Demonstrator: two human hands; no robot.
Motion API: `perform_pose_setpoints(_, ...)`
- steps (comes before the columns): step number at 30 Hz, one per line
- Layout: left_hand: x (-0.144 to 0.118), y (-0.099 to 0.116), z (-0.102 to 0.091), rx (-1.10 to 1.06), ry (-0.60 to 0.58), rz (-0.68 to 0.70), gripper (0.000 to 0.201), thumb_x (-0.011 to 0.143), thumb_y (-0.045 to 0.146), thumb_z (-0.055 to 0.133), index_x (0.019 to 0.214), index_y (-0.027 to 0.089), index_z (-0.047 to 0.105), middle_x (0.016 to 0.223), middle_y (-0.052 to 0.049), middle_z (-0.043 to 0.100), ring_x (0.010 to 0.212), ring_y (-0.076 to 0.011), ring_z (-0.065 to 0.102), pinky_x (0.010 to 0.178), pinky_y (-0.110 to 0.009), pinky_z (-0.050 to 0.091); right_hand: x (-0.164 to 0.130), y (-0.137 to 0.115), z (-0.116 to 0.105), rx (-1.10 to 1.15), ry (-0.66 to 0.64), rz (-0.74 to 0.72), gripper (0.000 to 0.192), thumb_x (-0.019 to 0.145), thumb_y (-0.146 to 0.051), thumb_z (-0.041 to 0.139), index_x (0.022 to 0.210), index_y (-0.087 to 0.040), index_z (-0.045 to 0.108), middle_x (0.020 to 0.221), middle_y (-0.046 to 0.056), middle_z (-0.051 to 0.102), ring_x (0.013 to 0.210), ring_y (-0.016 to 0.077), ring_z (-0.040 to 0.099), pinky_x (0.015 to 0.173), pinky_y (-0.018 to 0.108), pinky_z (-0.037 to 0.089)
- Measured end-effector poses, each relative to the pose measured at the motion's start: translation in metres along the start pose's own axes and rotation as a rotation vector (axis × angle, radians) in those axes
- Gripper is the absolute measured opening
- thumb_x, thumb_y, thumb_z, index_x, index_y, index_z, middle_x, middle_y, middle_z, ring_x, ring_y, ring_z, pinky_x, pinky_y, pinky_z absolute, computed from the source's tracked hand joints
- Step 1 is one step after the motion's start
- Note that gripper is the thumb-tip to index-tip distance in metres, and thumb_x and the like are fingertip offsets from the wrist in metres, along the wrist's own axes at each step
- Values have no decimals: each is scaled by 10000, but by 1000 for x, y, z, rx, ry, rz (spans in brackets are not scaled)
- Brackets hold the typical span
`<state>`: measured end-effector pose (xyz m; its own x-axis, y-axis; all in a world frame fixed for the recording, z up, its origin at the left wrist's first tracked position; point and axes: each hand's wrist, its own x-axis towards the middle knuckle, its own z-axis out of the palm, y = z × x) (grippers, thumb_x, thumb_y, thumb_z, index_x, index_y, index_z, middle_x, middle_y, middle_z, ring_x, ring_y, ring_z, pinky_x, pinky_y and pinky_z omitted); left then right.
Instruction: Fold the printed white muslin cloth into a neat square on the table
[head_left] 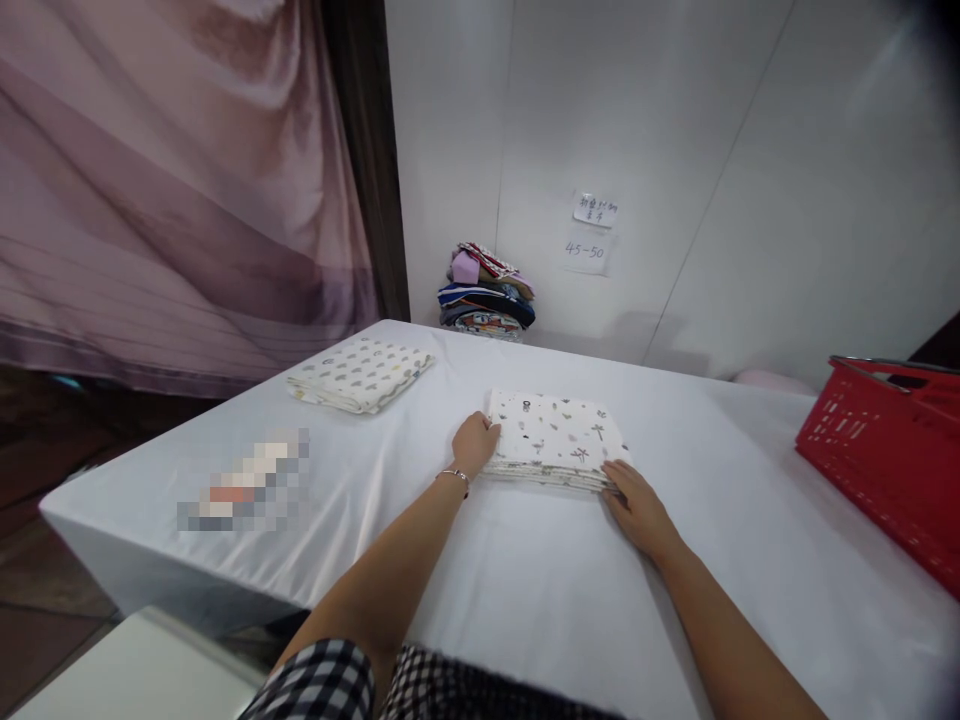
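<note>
A folded white cloth (556,439) with small dark prints is laid flat near the middle of a table (525,590) covered in white. Its left edge is touched by the left hand (474,443), whose fingers are curled together against the cloth's side. Its near right corner is pressed by the right hand (637,506), which is held flat with the fingers close together. It cannot be told if any finger is tucked under the cloth.

A second folded cloth (362,373), with little dots, is seen further left on the table, well apart from the hands. A pile of coloured clothes (486,292) is stacked at the far edge, by the wall. A red basket (885,450) is placed at the right side.
</note>
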<state>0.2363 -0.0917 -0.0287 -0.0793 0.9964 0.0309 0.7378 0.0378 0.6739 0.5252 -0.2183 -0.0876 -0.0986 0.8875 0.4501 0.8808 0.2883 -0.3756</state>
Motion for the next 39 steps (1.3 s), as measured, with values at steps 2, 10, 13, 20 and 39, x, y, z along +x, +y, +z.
perform_pose_setpoints(2,0,-2,1,1,-2,4,146,786,349,509,736,212,503,784,-23,636,754,-179,584,620,-273,374,0,0,0,-3,-6,0,414,845,-303,452,1234,-196,547,1284,82,538,1256,247,412,1063,475,327)
perform_pose_setpoints(10,9,-7,-2,6,-44,-20,189,792,383,493,727,207,518,797,-38,653,774,-182,599,608,-261,381,0,0,-2,14,-25,9,422,837,-302,458,1240,-212,541,1294,70,530,1261,248,407,1063,479,333)
perform_pose_setpoints(13,20,-1,-2,30,-43,-19,270,788,472,495,765,205,529,836,-57,661,805,-202,605,620,-273,385,0,2,-1,16,-29,10,429,833,-295,465,1249,-213,534,1301,71,524,1265,250,401,1063,480,333)
perform_pose_setpoints(20,35,3,6,82,-32,-24,242,809,428,469,761,198,527,901,-92,655,875,-240,603,664,-303,399,-2,1,-1,17,-38,10,430,858,-311,448,1269,-201,516,1322,76,503,1277,243,387,1071,467,328)
perform_pose_setpoints(39,30,8,13,231,-52,66,406,882,372,354,1176,122,478,1230,-168,517,1105,-266,519,857,-348,407,67,-35,-27,-68,-95,107,467,906,-381,359,1305,-168,477,1414,93,389,1338,240,281,1076,452,255)
